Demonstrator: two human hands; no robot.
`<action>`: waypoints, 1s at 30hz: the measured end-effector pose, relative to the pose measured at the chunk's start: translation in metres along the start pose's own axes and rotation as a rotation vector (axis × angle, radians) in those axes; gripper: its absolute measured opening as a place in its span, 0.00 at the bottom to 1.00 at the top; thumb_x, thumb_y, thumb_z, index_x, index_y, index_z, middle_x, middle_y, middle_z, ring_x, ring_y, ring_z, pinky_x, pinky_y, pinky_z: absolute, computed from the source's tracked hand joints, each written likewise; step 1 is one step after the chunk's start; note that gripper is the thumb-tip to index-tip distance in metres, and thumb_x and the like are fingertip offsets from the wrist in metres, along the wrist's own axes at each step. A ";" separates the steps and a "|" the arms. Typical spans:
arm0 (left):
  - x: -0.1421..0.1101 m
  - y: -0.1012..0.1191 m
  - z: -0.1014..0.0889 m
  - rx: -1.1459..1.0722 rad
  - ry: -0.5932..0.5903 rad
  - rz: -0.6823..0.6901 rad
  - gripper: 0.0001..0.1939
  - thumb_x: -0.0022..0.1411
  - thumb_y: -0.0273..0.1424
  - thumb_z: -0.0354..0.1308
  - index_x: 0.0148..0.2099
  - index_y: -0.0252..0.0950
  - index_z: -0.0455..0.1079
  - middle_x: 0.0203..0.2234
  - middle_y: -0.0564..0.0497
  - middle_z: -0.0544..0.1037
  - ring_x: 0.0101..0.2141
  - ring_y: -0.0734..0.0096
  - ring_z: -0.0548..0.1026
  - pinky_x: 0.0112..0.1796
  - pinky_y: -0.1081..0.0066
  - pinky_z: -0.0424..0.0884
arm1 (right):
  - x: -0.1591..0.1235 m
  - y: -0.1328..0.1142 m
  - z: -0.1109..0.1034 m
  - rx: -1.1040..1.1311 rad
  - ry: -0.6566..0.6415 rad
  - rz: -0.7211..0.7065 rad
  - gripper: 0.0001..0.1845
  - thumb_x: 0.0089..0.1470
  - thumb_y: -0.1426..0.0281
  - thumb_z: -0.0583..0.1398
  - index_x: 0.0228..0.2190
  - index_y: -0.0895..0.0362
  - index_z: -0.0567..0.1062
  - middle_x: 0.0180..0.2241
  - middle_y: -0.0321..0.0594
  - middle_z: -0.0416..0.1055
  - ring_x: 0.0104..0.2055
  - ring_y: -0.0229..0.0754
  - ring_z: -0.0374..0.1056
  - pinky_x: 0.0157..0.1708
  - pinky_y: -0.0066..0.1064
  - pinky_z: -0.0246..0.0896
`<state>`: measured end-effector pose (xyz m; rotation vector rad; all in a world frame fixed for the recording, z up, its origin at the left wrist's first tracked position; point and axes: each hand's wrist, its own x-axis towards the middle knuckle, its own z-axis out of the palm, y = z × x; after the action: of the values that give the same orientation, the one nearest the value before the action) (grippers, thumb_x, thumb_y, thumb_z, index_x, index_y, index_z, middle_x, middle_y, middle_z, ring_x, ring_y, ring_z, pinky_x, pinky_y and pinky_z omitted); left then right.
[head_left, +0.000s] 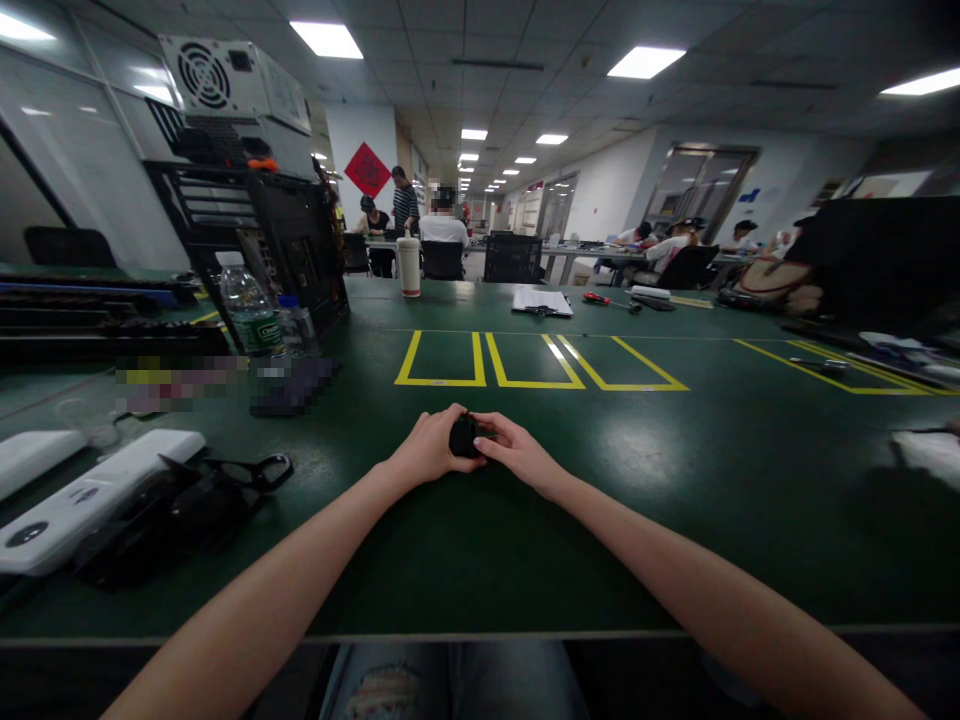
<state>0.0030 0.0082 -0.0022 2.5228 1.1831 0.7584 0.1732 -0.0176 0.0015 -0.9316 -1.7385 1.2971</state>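
Note:
In the middle of the green table, my left hand is closed around a small black rounded object. Its exact kind does not show, since the fingers cover much of it. From the other side my right hand pinches at the same object with thumb and fingertips. Something thin and greyish may lie between those right fingers, too small to name. Both hands are low over the tabletop, nearer than the yellow tape outlines.
At left stand a computer case, a water bottle and a white elongated device beside black glasses. Farther back are a lidded cup, a clipboard and a red-handled screwdriver. People sit at distant tables.

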 end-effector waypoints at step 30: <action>0.000 0.003 -0.002 -0.021 -0.008 -0.025 0.27 0.42 0.42 0.59 0.44 0.38 0.57 0.35 0.51 0.70 0.35 0.64 0.69 0.38 0.64 0.61 | 0.000 -0.001 0.001 -0.003 -0.001 -0.003 0.17 0.47 0.69 0.56 0.41 0.54 0.62 0.42 0.39 0.61 0.45 0.41 0.60 0.43 0.39 0.59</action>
<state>0.0038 0.0060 0.0010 2.4871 1.1962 0.7491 0.1723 -0.0186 0.0020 -0.9304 -1.7423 1.2934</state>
